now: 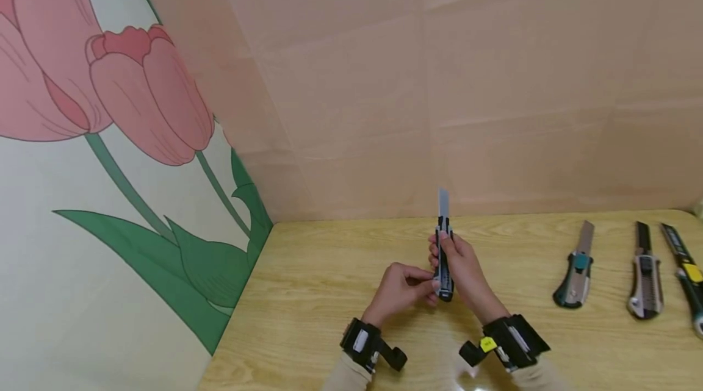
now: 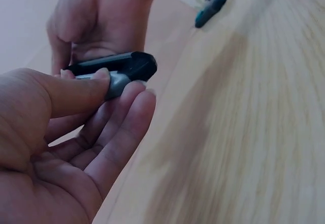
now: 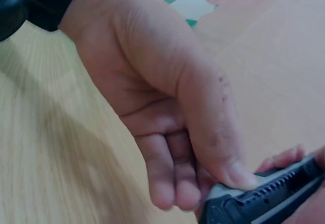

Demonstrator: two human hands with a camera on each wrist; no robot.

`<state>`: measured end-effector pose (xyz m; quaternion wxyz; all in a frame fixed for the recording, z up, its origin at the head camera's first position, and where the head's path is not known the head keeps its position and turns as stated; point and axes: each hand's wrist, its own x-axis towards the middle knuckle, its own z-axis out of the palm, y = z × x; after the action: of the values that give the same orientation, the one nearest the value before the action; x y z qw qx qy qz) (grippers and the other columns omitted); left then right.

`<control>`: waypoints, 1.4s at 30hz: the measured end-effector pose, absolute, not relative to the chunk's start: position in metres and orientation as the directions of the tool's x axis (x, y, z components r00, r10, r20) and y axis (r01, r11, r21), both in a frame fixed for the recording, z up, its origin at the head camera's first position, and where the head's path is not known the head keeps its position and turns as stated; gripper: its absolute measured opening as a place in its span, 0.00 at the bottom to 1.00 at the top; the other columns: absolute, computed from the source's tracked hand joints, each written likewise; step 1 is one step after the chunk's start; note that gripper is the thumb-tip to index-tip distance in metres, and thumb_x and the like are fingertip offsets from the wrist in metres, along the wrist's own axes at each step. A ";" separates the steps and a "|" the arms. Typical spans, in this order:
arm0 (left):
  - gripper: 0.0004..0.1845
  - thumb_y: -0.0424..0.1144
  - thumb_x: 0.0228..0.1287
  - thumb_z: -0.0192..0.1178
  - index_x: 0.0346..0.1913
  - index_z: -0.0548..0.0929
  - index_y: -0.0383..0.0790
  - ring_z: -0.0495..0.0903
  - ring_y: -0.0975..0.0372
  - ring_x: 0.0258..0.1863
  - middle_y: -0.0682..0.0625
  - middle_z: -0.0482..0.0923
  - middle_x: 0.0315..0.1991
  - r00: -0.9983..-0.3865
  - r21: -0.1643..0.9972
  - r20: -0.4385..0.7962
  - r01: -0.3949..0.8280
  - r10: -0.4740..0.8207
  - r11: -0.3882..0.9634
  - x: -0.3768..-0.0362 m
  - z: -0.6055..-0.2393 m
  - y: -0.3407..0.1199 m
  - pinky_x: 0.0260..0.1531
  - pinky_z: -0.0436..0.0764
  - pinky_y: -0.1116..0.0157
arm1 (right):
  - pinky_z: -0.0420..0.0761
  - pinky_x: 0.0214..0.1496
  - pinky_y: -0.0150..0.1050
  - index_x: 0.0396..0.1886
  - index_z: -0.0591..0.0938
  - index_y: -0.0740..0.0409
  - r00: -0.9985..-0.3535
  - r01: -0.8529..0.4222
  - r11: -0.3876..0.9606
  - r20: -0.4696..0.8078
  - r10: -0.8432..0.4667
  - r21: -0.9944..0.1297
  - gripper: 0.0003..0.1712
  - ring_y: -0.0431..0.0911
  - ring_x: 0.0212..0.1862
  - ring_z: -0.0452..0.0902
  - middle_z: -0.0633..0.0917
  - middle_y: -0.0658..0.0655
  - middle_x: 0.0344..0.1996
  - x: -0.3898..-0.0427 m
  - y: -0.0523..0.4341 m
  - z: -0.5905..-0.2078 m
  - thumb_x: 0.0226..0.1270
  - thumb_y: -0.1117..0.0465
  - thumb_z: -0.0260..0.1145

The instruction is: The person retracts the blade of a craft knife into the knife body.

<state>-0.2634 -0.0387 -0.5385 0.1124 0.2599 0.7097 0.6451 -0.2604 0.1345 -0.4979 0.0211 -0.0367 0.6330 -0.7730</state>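
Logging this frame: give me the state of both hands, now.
Left hand: pinching the butt end of the utility knife.
Right hand: gripping the same knife's handle, blade extended.

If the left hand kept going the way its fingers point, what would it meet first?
The knife itself: the left hand already pinches its butt end, and the right hand gripping the handle lies just beyond. Depth past that is unclear.

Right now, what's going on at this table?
A person holds a utility knife above a wooden table, its blade pushed out and pointing away. The right hand grips the handle, while the left hand pinches its rear end. Three other knives lie to the right: a teal-slider knife, a grey knife and a yellow-slider knife.
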 end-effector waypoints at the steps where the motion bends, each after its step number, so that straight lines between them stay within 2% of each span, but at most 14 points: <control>1: 0.08 0.34 0.68 0.70 0.45 0.91 0.35 0.89 0.59 0.23 0.45 0.89 0.27 -0.841 0.976 0.170 0.216 0.513 0.030 -0.263 -0.538 -0.039 0.27 0.91 0.57 | 0.78 0.34 0.35 0.58 0.70 0.67 -0.995 -0.023 -0.198 0.041 -0.088 -0.980 0.26 0.42 0.34 0.73 0.74 0.52 0.36 -0.260 0.135 -0.499 0.87 0.47 0.43; 7: 0.08 0.33 0.68 0.69 0.46 0.91 0.35 0.89 0.58 0.23 0.43 0.89 0.28 -0.849 0.982 0.153 0.187 0.506 0.016 -0.263 -0.536 -0.041 0.28 0.91 0.56 | 0.81 0.38 0.36 0.62 0.68 0.69 -0.979 -0.070 -0.191 0.104 -0.175 -0.979 0.25 0.44 0.37 0.73 0.73 0.56 0.39 -0.263 0.141 -0.504 0.87 0.50 0.43; 12: 0.08 0.33 0.68 0.69 0.47 0.91 0.36 0.89 0.57 0.24 0.44 0.89 0.28 -0.853 0.983 0.158 0.183 0.498 0.002 -0.263 -0.534 -0.042 0.30 0.91 0.55 | 0.84 0.46 0.37 0.68 0.67 0.69 -0.964 -0.080 -0.203 0.127 -0.234 -0.976 0.28 0.47 0.43 0.76 0.76 0.64 0.46 -0.265 0.148 -0.501 0.87 0.49 0.45; 16: 0.08 0.33 0.68 0.69 0.47 0.91 0.36 0.89 0.57 0.25 0.44 0.89 0.28 -0.864 0.979 0.177 0.204 0.472 0.006 -0.263 -0.533 -0.042 0.31 0.91 0.55 | 0.85 0.52 0.33 0.68 0.72 0.69 -0.982 -0.090 -0.087 0.103 -0.157 -0.992 0.32 0.49 0.49 0.83 0.82 0.67 0.53 -0.264 0.149 -0.499 0.84 0.45 0.51; 20: 0.07 0.33 0.68 0.69 0.46 0.91 0.37 0.89 0.57 0.24 0.43 0.89 0.28 -0.871 0.976 0.187 0.218 0.455 0.016 -0.264 -0.533 -0.043 0.30 0.91 0.56 | 0.87 0.52 0.34 0.64 0.78 0.69 -0.995 -0.078 -0.009 0.078 -0.059 -0.997 0.34 0.52 0.50 0.87 0.84 0.70 0.54 -0.263 0.148 -0.498 0.79 0.42 0.58; 25: 0.07 0.32 0.68 0.69 0.46 0.91 0.35 0.89 0.57 0.24 0.41 0.89 0.28 -0.870 0.976 0.189 0.219 0.456 0.014 -0.264 -0.534 -0.043 0.30 0.91 0.56 | 0.89 0.51 0.40 0.63 0.79 0.70 -0.995 -0.074 -0.100 0.079 -0.056 -0.992 0.32 0.52 0.48 0.89 0.85 0.70 0.52 -0.262 0.148 -0.498 0.79 0.45 0.61; 31: 0.07 0.31 0.67 0.69 0.46 0.91 0.35 0.89 0.56 0.24 0.44 0.89 0.28 -0.886 0.980 0.170 0.199 0.431 0.022 -0.263 -0.532 -0.044 0.29 0.91 0.56 | 0.87 0.55 0.42 0.66 0.73 0.76 -0.985 -0.104 -0.210 0.129 -0.111 -0.972 0.29 0.53 0.51 0.88 0.87 0.69 0.51 -0.259 0.147 -0.497 0.80 0.55 0.61; 37: 0.07 0.29 0.67 0.69 0.46 0.91 0.33 0.89 0.56 0.24 0.41 0.89 0.28 -0.888 0.983 0.160 0.185 0.432 0.017 -0.263 -0.532 -0.045 0.30 0.91 0.55 | 0.86 0.57 0.41 0.66 0.72 0.78 -0.978 -0.115 -0.234 0.151 -0.145 -0.965 0.28 0.53 0.52 0.87 0.86 0.69 0.52 -0.258 0.148 -0.497 0.80 0.58 0.61; 42: 0.08 0.29 0.67 0.68 0.46 0.90 0.31 0.89 0.56 0.25 0.39 0.89 0.29 -0.885 0.984 0.167 0.177 0.434 -0.016 -0.263 -0.532 -0.044 0.30 0.91 0.55 | 0.85 0.58 0.38 0.67 0.73 0.75 -0.982 -0.090 -0.213 0.122 -0.142 -0.973 0.29 0.52 0.54 0.86 0.85 0.69 0.55 -0.259 0.148 -0.496 0.79 0.56 0.62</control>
<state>-0.2630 -0.0441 -0.5321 0.0946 0.2199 0.6951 0.6778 -0.2592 0.1480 -0.4959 0.0169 -0.0926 0.6271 -0.7732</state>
